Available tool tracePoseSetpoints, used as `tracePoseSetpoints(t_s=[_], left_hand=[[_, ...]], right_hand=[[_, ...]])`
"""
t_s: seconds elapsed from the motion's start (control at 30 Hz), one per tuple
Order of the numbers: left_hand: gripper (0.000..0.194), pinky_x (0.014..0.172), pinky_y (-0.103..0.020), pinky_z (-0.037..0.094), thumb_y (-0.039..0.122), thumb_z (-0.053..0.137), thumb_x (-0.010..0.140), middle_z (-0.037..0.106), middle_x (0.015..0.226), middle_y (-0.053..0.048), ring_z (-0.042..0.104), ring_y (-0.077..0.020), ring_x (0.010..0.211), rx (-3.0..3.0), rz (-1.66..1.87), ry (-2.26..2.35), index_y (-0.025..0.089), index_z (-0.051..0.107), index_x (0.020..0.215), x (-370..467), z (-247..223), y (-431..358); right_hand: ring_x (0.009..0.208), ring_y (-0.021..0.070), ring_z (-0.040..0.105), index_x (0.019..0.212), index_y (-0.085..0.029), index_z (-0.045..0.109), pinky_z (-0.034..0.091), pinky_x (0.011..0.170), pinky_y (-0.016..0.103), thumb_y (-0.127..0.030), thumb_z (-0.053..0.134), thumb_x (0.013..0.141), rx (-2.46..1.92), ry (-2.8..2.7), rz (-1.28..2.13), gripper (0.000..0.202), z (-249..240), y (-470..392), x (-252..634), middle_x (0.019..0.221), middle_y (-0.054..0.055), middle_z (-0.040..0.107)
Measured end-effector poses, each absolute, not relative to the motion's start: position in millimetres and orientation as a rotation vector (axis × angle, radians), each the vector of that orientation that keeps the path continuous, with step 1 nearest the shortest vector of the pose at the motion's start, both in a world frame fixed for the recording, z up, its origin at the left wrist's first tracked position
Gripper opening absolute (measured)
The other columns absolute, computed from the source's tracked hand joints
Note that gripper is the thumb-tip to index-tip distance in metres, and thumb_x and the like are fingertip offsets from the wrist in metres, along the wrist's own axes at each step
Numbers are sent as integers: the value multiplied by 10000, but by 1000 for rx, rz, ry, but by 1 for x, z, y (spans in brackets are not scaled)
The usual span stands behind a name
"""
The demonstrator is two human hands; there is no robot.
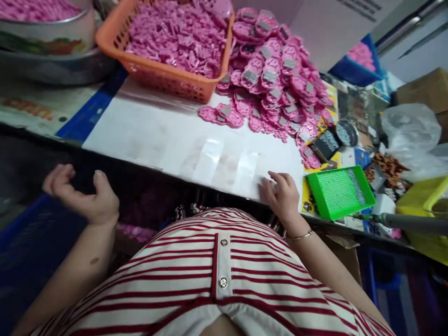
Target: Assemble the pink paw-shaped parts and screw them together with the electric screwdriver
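My left hand hangs off the front edge of the table, over the dark space to the left. Its fingers and thumb are apart with nothing between them. At the table's front edge, my right hand hovers over or rests on the white work surface, fingers loosely bent and apart; no object shows in it. Beyond it lies a large heap of pink plastic parts, many with grey metal-looking plates. A few of these pink parts lie spread at the heap's near left side.
An orange basket of small pink pieces stands at the back. Metal basins sit far left. At right are a green tray of tiny metal pieces, a black box, a round dish and a grey tool.
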State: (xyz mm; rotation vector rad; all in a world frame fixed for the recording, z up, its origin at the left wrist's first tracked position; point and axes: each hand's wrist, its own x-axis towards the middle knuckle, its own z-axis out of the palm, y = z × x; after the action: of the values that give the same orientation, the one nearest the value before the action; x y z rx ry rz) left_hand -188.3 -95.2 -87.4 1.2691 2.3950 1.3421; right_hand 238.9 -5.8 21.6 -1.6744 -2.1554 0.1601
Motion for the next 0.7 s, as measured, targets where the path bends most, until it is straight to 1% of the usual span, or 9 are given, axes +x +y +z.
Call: tracePoseSetpoints(t_s=[0.03,0.07,0.1,0.17,0.27,0.4,0.53,0.63,0.7], left_hand=[[619,1150,-622,280,313,603,828,320,1479,-100,314,-379,1393,1532,1487,2418,264,306,1369,-181,-76,-84],[556,1107,-585,371,297,636,801,455,1381,-94,435,-356,1320,1763,1632,2343,242,429,1314,-171,-66,-72],[517,1077,-561,416,284,627,790,508,1322,-107,498,-335,1266,1853,1819,2242,205,492,1282,-158,-57,-59],[451,1053,-504,451,295,655,796,577,1242,-127,552,-296,1209,1949,1809,2102,163,557,1215,-128,-42,-35],[367,1051,-453,443,338,664,814,602,1234,-135,569,-279,1191,2001,1577,2019,180,605,1140,-84,-28,-11],[339,1067,-449,403,356,644,843,610,1257,-133,562,-282,1217,2087,1535,1941,190,621,1138,-60,-11,13],[346,1068,-433,380,361,644,853,605,1296,-114,560,-280,1228,2096,1417,2144,218,631,1167,-82,19,60],[327,1061,-434,379,352,676,833,628,1264,-104,562,-293,1207,2071,1251,2274,221,669,1132,-107,41,116],[319,1058,-424,386,330,693,824,652,1219,-100,568,-281,1183,2078,1134,2263,211,689,1121,-121,53,160]], right_hand=[[944,251,609,1111,-138,683,489,870,447,-428,521,923,-1684,-2174,99,382,17,-9,251,1028,159,674],[983,261,601,1117,-142,683,474,902,456,-413,535,916,-1681,-2204,57,369,12,-12,259,1059,160,671],[1004,260,596,1115,-150,684,463,922,453,-399,540,915,-1670,-2238,26,350,8,-13,264,1077,152,671],[1017,241,592,1112,-169,681,452,934,423,-366,528,927,-1626,-2297,-15,311,3,-14,268,1078,122,678],[988,215,596,1068,-170,684,452,910,381,-325,528,934,-1527,-2324,-86,258,3,-12,269,1042,93,687],[899,217,602,994,-139,689,461,831,368,-284,577,909,-1364,-2297,-185,202,5,-6,274,966,95,693],[874,218,601,992,-136,675,467,805,366,-263,601,895,-1257,-2307,-257,177,3,-1,281,960,86,689],[886,212,603,1010,-141,661,475,815,365,-258,606,893,-1243,-2325,-299,174,2,1,283,979,77,682],[885,208,604,1017,-144,654,475,812,365,-256,610,892,-1238,-2325,-296,174,2,2,284,984,75,678]])
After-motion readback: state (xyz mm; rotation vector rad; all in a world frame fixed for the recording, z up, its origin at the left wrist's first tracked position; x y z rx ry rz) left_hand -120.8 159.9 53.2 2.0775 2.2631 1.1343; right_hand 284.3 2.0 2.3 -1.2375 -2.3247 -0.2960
